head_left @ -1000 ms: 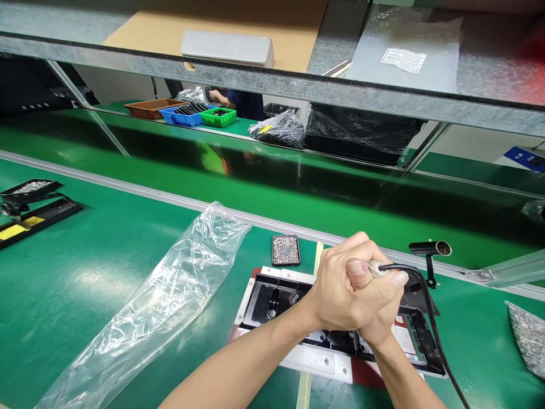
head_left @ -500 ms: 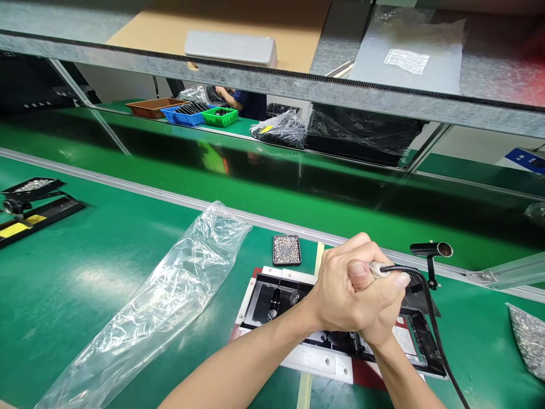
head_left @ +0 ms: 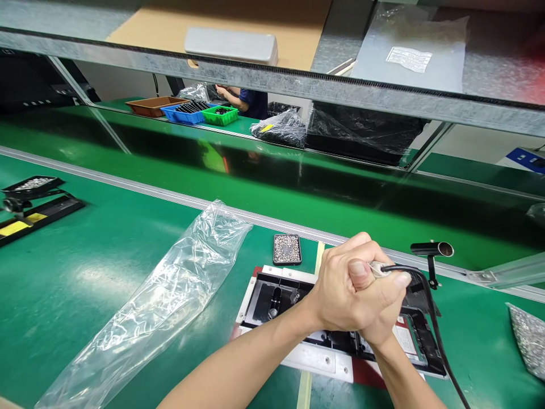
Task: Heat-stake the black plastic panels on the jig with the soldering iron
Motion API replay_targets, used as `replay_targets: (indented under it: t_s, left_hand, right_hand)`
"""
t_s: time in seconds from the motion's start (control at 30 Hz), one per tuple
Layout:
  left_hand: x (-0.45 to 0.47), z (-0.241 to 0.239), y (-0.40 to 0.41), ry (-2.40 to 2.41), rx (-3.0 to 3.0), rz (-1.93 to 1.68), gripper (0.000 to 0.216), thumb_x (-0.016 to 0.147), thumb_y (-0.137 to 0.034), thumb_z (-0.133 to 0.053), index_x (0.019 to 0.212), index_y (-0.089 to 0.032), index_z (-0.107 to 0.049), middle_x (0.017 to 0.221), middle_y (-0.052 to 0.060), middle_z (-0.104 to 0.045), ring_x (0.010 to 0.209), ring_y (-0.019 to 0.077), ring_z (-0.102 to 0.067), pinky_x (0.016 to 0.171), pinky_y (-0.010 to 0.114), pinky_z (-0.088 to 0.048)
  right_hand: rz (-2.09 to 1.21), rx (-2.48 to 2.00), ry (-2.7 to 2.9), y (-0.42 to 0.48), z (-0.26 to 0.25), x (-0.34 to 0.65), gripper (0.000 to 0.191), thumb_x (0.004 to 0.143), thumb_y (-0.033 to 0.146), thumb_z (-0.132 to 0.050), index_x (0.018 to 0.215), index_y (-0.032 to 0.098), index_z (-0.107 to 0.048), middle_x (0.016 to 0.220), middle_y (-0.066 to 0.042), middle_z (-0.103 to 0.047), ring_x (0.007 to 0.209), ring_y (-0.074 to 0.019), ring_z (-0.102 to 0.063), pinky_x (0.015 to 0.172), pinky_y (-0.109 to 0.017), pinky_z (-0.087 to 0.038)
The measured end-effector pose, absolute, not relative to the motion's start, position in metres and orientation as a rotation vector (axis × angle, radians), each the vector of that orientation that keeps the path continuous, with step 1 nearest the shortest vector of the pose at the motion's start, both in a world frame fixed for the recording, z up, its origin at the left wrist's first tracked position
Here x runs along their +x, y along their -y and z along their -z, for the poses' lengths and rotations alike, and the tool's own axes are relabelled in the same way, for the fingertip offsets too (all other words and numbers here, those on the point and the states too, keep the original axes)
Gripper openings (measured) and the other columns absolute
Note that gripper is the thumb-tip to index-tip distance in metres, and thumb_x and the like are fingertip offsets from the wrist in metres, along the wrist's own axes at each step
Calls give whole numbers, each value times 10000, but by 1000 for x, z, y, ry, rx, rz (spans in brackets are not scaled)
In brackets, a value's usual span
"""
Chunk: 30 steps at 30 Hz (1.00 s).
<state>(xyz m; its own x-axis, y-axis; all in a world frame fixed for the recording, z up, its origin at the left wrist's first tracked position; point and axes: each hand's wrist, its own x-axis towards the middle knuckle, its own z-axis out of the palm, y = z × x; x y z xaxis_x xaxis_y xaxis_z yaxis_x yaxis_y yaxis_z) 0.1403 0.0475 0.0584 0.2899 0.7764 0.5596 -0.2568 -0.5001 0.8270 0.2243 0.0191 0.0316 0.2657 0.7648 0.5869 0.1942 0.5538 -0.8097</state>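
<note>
Both my hands are wrapped one over the other around an upright corded electric screwdriver; only its pale cord end shows, with a black cable running off to the lower right. My left hand comes in from the left, its fingers closed. Pressed against it, my right hand is closed on the same tool, whose tip is hidden below. Under the hands lies a long black plastic housing in a white-and-red fixture. Just behind the fixture sits a small black tray of screws.
A clear plastic bag lies left of the fixture. A black tube holder stands behind at right, near a bag of small metal parts. Overhead runs a metal shelf. Across the bench are bins and another person's arm.
My hands stay clasped in the same place on the screwdriver. The view shifts very slightly, and the person across the bench has moved an arm a little.
</note>
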Motion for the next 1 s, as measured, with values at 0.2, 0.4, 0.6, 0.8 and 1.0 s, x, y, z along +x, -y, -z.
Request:
replay_targets:
  t_s: [0.2, 0.4, 0.6, 0.8, 1.0]
  left_hand:
    - [140, -58, -47, -479, 1617, -1391, 297, 859, -409, -701, 713, -181, -578, 709, 10, -579, 694, 166, -546, 654, 310, -435]
    - [140, -59, -48, -499, 1611, -1369, 314, 857, -427, -699, 704, -184, -571, 713, 12, -578, 688, 168, -547, 651, 311, -442]
    - [140, -60, -47, -496, 1606, -1374, 326, 863, -443, -685, 699, -187, -569, 715, 16, -582, 696, 170, -543, 654, 315, -448]
    - [141, -58, -48, -480, 1605, -1388, 302, 854, -406, -704, 700, -185, -568, 709, 7, -578, 695, 164, -535, 651, 313, -439]
    - [140, -58, -48, -504, 1649, -1388, 312, 868, -433, -666, 701, -194, -553, 692, 11, -573, 689, 170, -533, 645, 316, -430]
  right_hand:
    - [-465, -965, 1283, -19, -29, 225, 302, 913, 249, -692, 673, 200, -516, 612, 60, -480, 523, -99, -420, 458, -222, -360]
    - [-482, -965, 1280, -20, -28, 225, 343, 926, 271, -678, 656, 198, -480, 592, 60, -443, 512, -103, -408, 448, -231, -347]
    - [-516, -962, 1293, -21, -31, 223, 388, 945, 304, -664, 641, 190, -452, 598, 53, -416, 517, -97, -389, 441, -226, -341]
    - [-531, -946, 1318, -20, -34, 221, 369, 973, 314, -634, 659, 185, -490, 607, 56, -416, 514, -82, -382, 439, -202, -328]
    - [-490, -958, 1283, -20, -34, 224, 320, 902, 266, -714, 663, 191, -515, 606, 59, -477, 526, -98, -424, 451, -221, -357]
